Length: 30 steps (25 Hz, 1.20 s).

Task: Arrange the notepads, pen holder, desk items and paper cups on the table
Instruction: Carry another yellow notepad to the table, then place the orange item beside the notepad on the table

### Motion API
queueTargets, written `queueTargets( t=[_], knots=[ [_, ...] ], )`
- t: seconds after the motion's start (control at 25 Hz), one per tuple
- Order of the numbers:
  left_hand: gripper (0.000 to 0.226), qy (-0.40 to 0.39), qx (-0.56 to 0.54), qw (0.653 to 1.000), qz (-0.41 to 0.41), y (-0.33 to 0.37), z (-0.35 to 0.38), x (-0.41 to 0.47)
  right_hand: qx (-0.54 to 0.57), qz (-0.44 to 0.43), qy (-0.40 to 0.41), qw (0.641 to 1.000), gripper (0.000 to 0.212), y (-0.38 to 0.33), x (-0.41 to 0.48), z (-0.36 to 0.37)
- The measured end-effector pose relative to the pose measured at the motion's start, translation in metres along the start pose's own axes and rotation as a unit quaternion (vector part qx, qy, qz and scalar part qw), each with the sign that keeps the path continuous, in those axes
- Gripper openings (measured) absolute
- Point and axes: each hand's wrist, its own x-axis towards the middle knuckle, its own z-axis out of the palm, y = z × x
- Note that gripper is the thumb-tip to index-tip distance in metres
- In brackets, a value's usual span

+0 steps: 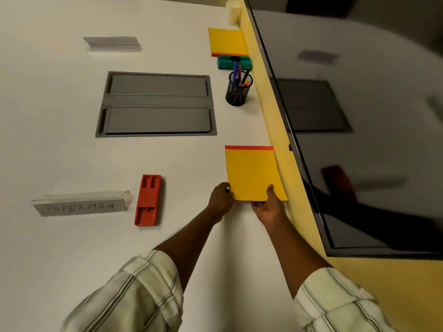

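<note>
Currently both hands on one notepad (253, 172) at the right edge of the table (60, 130), beside the yellow wall strip. Left hand (220, 198) pinches its near-left corner, right hand (268, 207) grips the near edge, thumb on top, fingers under. Pad's red strip faces far.

Count:
- notepads: 2; second one (227, 41) far right, red strip facing near
- cups: 1 (233, 11), far right corner, beyond second pad
- pen holder: 1 (239, 88), black mesh, several pens in it, between the two pads
- green eraser (235, 62): 1, just between second pad and holder
- red tray (148, 200): 1, near left of hands
- name stands: 2; near one (80, 204) reads SUPERMAN, far one (112, 43) blurred
- grey cable hatch (157, 104): 1, mid table

Monitor (359, 140) along the right side
</note>
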Motion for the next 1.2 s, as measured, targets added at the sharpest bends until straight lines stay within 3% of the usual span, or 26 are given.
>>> queueTargets(
  t=[0.2, 0.28, 0.44, 0.52, 0.6, 0.72, 0.84, 1.04, 1.2],
  knots=[
    [0.017, -0.013, 0.045, 0.999, -0.001, -0.002, 0.0, 0.004, -0.092, -0.066, 0.08, 0.99, 0.054, 0.008, 0.0, 0.006],
    [0.029, -0.014, 0.052, 0.999, 0.005, -0.002, -0.001, 0.003, -0.215, -0.078, 0.103, 0.968, 0.046, 0.01, 0.0, 0.008],
    [0.018, -0.019, 0.044, 0.999, 0.011, -0.006, -0.003, -0.005, -0.379, -0.057, 0.168, 0.908, 0.061, 0.015, -0.007, 0.001],
    [0.015, -0.013, 0.052, 0.998, 0.024, -0.009, -0.007, -0.007, -0.369, -0.105, 0.221, 0.896, 0.065, 0.024, -0.019, 0.004],
    [0.023, 0.014, 0.062, 0.997, 0.04, -0.011, -0.016, -0.011, -0.321, -0.216, 0.253, 0.887, 0.058, 0.043, -0.032, 0.013],
    [0.022, 0.104, 0.04, 0.993, 0.042, -0.009, -0.042, -0.02, -0.399, -0.335, 0.179, 0.835, 0.046, 0.082, -0.053, 0.028],
    [0.027, 0.197, 0.029, 0.979, 0.051, -0.009, -0.077, -0.027, -0.476, -0.371, 0.067, 0.795, 0.038, 0.122, -0.072, 0.047],
    [0.032, 0.293, 0.107, 0.946, 0.094, -0.012, -0.137, -0.048, -0.597, -0.303, -0.093, 0.737, 0.043, 0.172, -0.102, 0.092],
    [0.036, 0.3, 0.155, 0.939, 0.07, -0.019, -0.171, -0.05, -0.676, -0.238, -0.121, 0.687, 0.057, 0.192, -0.113, 0.126]
  ],
)
